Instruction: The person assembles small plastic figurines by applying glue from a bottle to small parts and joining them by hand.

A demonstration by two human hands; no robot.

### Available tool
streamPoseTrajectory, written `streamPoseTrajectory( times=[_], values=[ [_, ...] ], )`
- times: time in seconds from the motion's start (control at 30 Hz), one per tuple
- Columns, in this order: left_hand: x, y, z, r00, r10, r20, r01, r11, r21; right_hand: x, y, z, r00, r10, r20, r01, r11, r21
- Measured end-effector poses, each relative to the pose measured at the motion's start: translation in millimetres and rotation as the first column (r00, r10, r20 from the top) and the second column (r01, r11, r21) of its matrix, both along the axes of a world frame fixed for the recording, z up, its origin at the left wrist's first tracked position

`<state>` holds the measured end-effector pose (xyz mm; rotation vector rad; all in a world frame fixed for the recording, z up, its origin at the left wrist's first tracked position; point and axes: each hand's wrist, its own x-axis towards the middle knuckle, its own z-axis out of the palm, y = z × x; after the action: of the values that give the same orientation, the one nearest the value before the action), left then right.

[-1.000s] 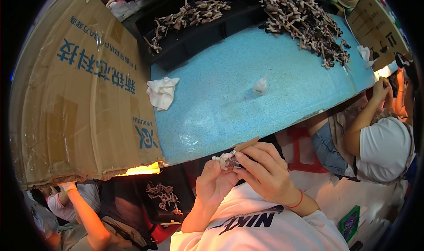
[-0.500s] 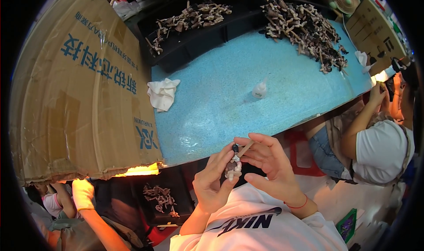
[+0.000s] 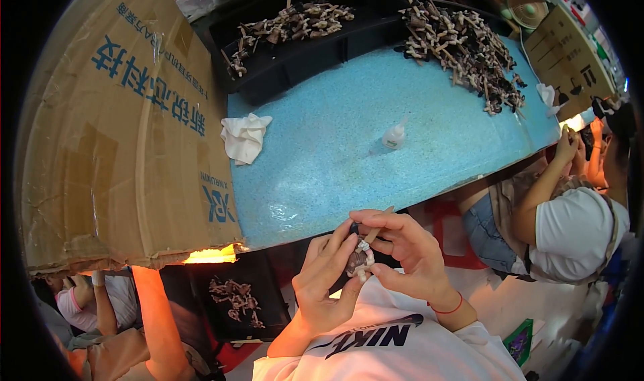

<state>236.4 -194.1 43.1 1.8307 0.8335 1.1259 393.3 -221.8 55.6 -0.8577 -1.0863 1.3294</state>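
Observation:
A small figurine (image 3: pixel 361 259) with a dark head, a brown and white body and pale limbs is held in front of my chest, just off the table's near edge. My left hand (image 3: pixel 325 268) grips it from the left between thumb and fingers. From the other side my right hand (image 3: pixel 410 253) closes on it, thumb near its lower part and fingers by a flat tan stick-like piece (image 3: pixel 377 229) that slants up from the figurine. My fingers hide part of the figurine. On the blue table, beyond my hands, stands a small white squeeze bottle (image 3: pixel 394 137) with a pointed tip.
Similar figurines form a heap (image 3: pixel 463 52) at the far right of the blue table (image 3: pixel 322 159). More lie on a black tray (image 3: pixel 308 62) at the back and in a black bin (image 3: pixel 231 324) below left. A cardboard box (image 3: pixel 127 139) walls the left, beside a crumpled white cloth (image 3: pixel 245 138). Co-workers sit on both sides.
My right thumb and fingers have come in closer around the figurine, which has shifted slightly down and right. At the left, a co-worker's gloved hand has passed out of sight behind the box.

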Motion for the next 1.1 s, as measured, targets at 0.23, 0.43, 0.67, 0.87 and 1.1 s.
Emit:
streamPoseTrajectory(
  times=[0.23, 0.43, 0.67, 0.87, 1.1],
  values=[
    [4, -2, 4, 0.999, 0.035, -0.040, -0.033, 0.998, 0.060, -1, 0, -8, 0.998, -0.053, 0.046, 0.050, 0.997, 0.059],
    [5, 0, 8, 0.995, 0.054, -0.086, -0.044, 0.992, 0.117, -2, 4, -12, 0.994, -0.029, -0.105, 0.034, 0.998, 0.054],
    [7, -1, 10, 0.979, 0.111, -0.172, -0.075, 0.977, 0.199, -4, 7, -20, 0.974, 0.002, -0.227, 0.015, 0.997, 0.073],
    [1, 0, 3, 0.985, 0.095, -0.145, -0.076, 0.989, 0.130, -13, 5, -15, 0.987, -0.056, -0.149, 0.064, 0.997, 0.050],
    [-10, 3, 0, 0.843, 0.051, 0.536, 0.328, 0.740, -0.587, -6, -4, -6, 0.963, -0.129, 0.237, 0.117, 0.991, 0.064]
  ],
)
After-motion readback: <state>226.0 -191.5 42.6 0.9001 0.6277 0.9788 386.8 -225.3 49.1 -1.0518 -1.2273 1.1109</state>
